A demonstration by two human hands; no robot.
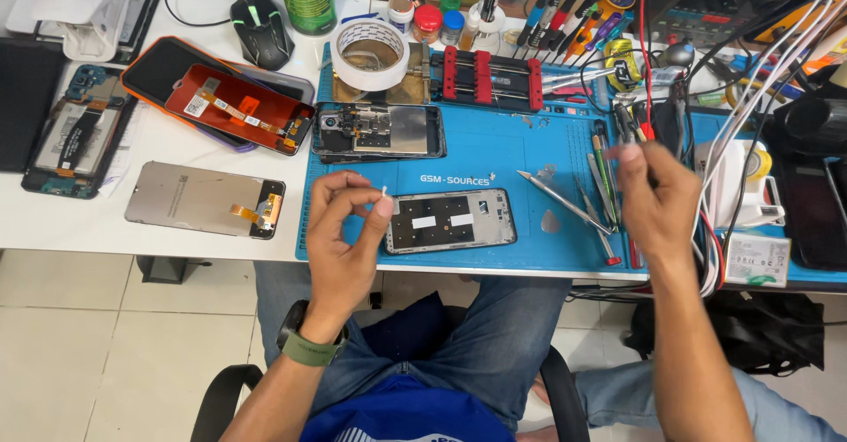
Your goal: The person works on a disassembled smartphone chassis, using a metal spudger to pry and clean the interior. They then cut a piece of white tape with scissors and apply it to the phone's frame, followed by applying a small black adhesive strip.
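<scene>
Two hands work apart: left hand (340, 230) pinches a tiny white scrap (385, 192) beside the phone frame (450, 221); right hand (651, 197), blurred, grips a thin tool (628, 124). The scrap could slip loose and get lost.

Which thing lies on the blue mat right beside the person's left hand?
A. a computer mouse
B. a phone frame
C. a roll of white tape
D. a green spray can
B: the phone frame lies flat on the blue mat just next to the left hand, which pinches a tiny white piece.
</scene>
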